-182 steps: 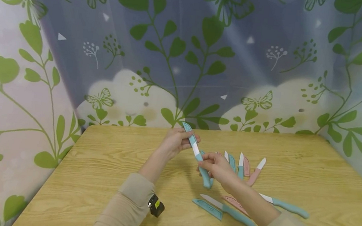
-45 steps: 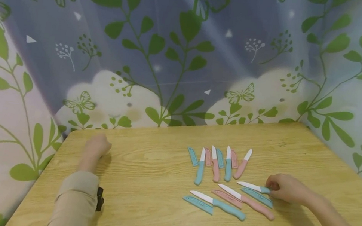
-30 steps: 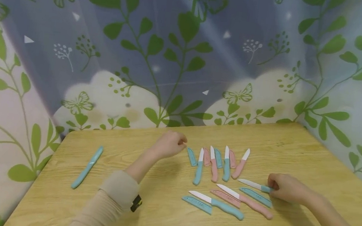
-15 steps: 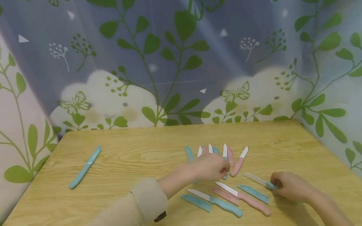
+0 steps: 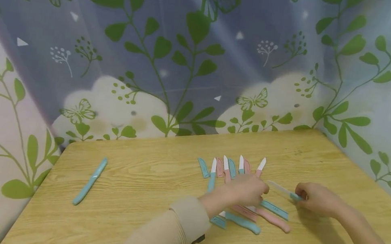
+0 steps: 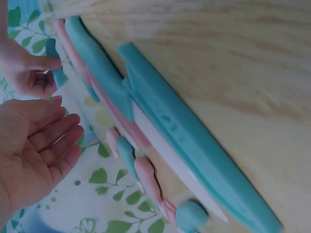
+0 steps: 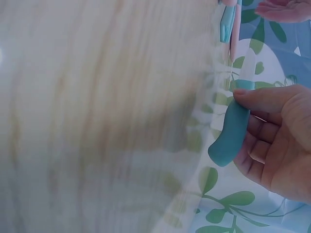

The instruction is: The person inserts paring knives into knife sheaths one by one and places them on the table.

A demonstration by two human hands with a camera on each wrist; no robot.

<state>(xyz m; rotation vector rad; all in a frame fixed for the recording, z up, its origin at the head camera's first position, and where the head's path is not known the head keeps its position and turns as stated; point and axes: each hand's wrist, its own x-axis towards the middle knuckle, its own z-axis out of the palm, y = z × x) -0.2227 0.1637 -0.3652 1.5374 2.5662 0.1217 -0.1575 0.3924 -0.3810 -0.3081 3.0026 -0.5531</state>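
My right hand (image 5: 318, 199) pinches a small paring knife by its teal handle (image 7: 233, 126), thumb on one side and fingers on the other. The knife's white blade (image 5: 279, 187) points left, toward my left hand (image 5: 247, 189). That left hand hovers over the laid-out knives, its fingers loosely bent with nothing in them, as the left wrist view shows. Just beside its fingertips lies a teal sheath (image 5: 274, 210). A pink-handled knife (image 5: 275, 220) and a teal-handled knife (image 5: 243, 222) lie below the left hand, their blades partly hidden by it.
Behind the left hand stands a row of knives and sheaths, including a teal sheath (image 5: 203, 168) and a pink sheath (image 5: 220, 168). One teal sheathed knife (image 5: 90, 181) lies alone at the left of the wooden table (image 5: 124, 227). A patterned curtain (image 5: 150, 71) borders the table's back.
A sheathed teal knife has been left at the table's left. My left hand has swept rightward from there over the knives; the right hand has lifted its knife slightly away from its sheath.
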